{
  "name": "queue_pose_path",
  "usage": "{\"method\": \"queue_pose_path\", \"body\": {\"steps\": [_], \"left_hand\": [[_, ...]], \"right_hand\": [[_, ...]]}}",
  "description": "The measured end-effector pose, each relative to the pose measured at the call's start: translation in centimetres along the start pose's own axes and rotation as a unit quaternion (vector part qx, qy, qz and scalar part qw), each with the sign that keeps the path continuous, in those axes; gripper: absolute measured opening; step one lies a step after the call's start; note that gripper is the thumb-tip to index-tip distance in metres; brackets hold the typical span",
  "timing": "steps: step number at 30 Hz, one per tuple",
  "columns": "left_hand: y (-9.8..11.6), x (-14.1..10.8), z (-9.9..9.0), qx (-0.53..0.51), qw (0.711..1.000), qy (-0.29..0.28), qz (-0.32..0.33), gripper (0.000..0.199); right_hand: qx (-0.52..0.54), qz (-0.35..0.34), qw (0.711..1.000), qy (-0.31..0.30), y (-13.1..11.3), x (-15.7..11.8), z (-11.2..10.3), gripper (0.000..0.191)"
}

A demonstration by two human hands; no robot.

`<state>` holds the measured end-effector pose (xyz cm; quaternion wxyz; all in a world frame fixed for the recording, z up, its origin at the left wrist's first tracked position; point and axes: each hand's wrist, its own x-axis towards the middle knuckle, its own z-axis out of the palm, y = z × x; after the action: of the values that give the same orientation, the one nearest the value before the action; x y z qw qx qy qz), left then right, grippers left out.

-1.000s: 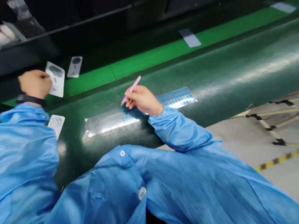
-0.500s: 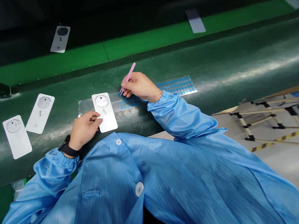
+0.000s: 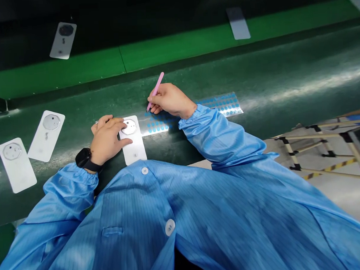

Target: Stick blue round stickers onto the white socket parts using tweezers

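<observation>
Several left-hand fingers (image 3: 122, 122) rest on the white card (image 3: 135, 151).

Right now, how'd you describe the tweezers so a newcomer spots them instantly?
Start at the dark green work surface in front of the person in the blue smock. On it lies a clear sheet of small blue dots, and just over that sheet the right hand pinches the pink tweezers. They are the only pink thing in view, with their tips angled down toward the dots.
</observation>
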<state>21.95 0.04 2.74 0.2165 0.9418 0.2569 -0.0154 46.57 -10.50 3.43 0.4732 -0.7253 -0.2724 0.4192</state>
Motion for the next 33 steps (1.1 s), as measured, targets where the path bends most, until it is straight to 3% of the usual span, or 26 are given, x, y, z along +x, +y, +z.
{"method": "queue_pose_path", "body": {"steps": [9, 19, 28, 33], "left_hand": [[0.5, -0.2, 0.0, 0.004, 1.000, -0.014, 0.007, 0.058], [0.5, -0.3, 0.5, 0.011, 0.999, -0.005, 0.034, 0.054], [0.5, -0.3, 0.7, 0.006, 0.999, -0.011, 0.033, 0.056], [0.5, -0.4, 0.7, 0.004, 0.999, -0.016, 0.031, 0.056]], "right_hand": [[-0.039, 0.000, 0.999, 0.011, 0.0, -0.1, 0.1, 0.026], [0.004, 0.041, 0.999, 0.009, -1.3, -1.0, -0.2, 0.037], [-0.010, -0.002, 0.998, -0.055, -1.3, -3.1, 3.9, 0.035], [-0.028, 0.017, 0.998, -0.060, -0.9, -2.7, 4.4, 0.036]]}}
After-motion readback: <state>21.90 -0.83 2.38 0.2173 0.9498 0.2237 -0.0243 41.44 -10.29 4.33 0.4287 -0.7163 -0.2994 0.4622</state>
